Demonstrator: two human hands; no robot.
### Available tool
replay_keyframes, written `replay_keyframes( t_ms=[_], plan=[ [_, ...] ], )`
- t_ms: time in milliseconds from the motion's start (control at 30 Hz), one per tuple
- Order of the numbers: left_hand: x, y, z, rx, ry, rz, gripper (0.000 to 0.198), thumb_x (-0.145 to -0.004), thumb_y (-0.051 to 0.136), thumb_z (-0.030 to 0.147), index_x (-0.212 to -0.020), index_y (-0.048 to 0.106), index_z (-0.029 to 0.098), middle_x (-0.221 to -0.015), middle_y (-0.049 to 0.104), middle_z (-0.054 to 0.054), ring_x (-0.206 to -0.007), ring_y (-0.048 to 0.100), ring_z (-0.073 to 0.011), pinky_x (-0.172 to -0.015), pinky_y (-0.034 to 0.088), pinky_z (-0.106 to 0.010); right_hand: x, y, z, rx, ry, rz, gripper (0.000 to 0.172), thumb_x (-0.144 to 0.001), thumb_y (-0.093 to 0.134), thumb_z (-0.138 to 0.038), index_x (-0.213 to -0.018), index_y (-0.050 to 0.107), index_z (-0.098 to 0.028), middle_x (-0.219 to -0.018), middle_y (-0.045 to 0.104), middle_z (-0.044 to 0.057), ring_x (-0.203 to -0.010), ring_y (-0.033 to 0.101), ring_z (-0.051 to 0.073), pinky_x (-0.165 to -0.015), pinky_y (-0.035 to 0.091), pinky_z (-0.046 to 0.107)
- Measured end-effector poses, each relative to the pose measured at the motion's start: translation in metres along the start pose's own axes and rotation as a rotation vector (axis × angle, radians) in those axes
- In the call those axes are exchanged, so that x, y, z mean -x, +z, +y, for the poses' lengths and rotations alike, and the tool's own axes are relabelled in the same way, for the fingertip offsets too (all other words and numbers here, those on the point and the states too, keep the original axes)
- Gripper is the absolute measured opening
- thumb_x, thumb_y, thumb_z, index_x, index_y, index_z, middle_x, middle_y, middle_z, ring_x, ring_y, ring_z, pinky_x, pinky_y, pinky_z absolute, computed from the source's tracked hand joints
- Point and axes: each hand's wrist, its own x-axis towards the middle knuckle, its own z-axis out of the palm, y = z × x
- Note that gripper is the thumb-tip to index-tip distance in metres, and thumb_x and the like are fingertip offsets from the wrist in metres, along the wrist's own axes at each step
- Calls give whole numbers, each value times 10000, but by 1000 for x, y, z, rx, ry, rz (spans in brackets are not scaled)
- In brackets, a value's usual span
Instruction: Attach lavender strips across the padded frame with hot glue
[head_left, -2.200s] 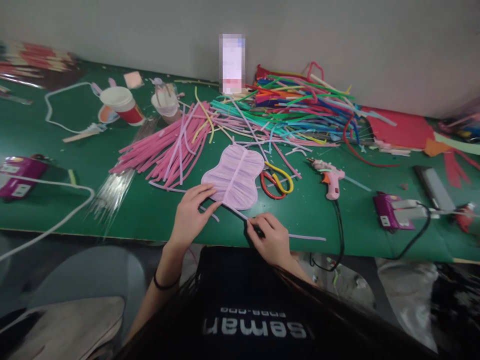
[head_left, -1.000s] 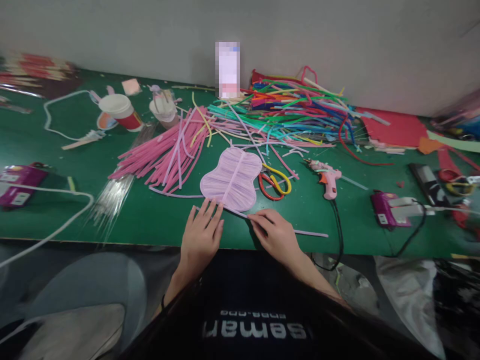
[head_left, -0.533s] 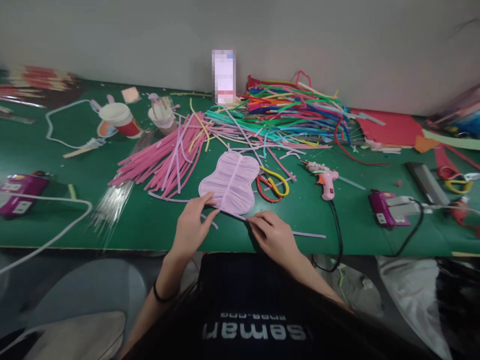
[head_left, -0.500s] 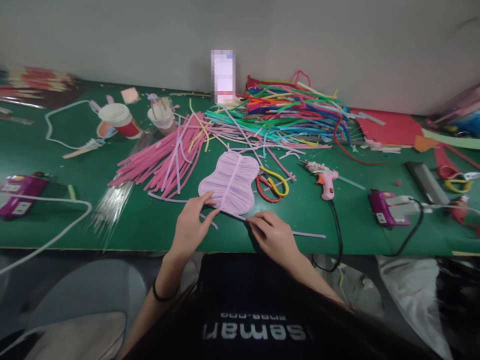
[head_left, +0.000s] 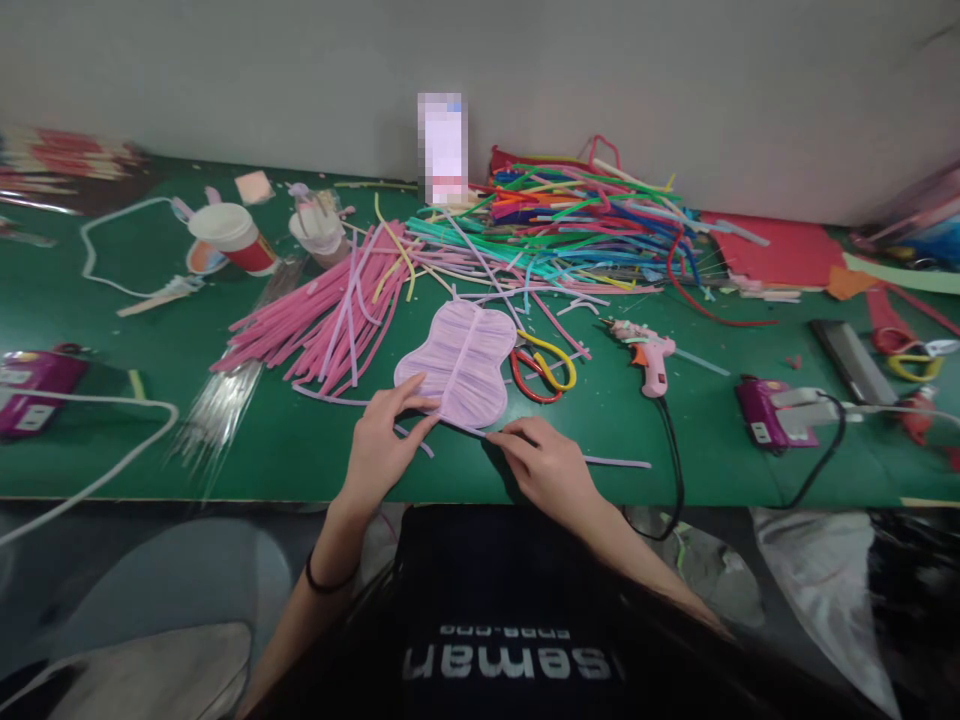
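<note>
A flat, butterfly-shaped lilac piece point(head_left: 484, 365), built up of rows of pipe cleaner with a raised strip down its middle, lies on the green table. A lilac pipe cleaner point(head_left: 616, 462) runs along its near edge and sticks out to the right. My left hand point(head_left: 381, 440) pinches this pipe cleaner at the piece's lower edge, its forefinger lying over the lower left lobe. With thumb and fingers together, my right hand point(head_left: 547, 462) grips the same pipe cleaner just right of the piece. Red-and-yellow-handled scissors point(head_left: 561, 368) lie against the piece's right side.
A pink glue gun point(head_left: 651, 360) with a black cord lies to the right. Pink pipe cleaners point(head_left: 300, 320) are heaped at left, mixed colours point(head_left: 592, 230) behind. A paper cup point(head_left: 251, 245), propped phone point(head_left: 442, 150) and purple power strips point(head_left: 772, 415) also stand on the table.
The view has shifted very slightly. Both hands keep their hold on the pipe cleaner, with the right fingers barely moved along the piece's edge.
</note>
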Motion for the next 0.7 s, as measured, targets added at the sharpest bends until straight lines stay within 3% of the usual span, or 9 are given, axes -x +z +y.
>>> replay_keyframes(
  t_ms=[367,500,700],
  plan=[
    [-1,1,-1,0,-10,-20,497,-900,675,349,-1367,538,249,-984,779,4,-1115,625,-232,-990,456,-393,-13,-20,8,76,-123,-137,387,-894,492,-10,-1208,660,-162,-1077,682,118,-946,585,224,-805,551,357],
    [-1,1,-1,-6,-10,-12,486,-904,666,362,-1360,545,248,-982,780,-3,-1094,633,-238,-978,464,-406,-7,-27,15,56,-103,-167,406,-921,479,-40,-1275,621,-180,-1130,673,121,-1002,626,218,-815,563,350],
    [-1,1,-1,0,-12,-8,475,-904,660,359,-1353,549,248,-979,780,-13,-1094,635,-244,-973,472,-420,3,-39,27,82,-114,-152,338,-963,481,-119,-1225,665,-228,-1065,713,78,-883,678,175,-745,551,306]
  ],
)
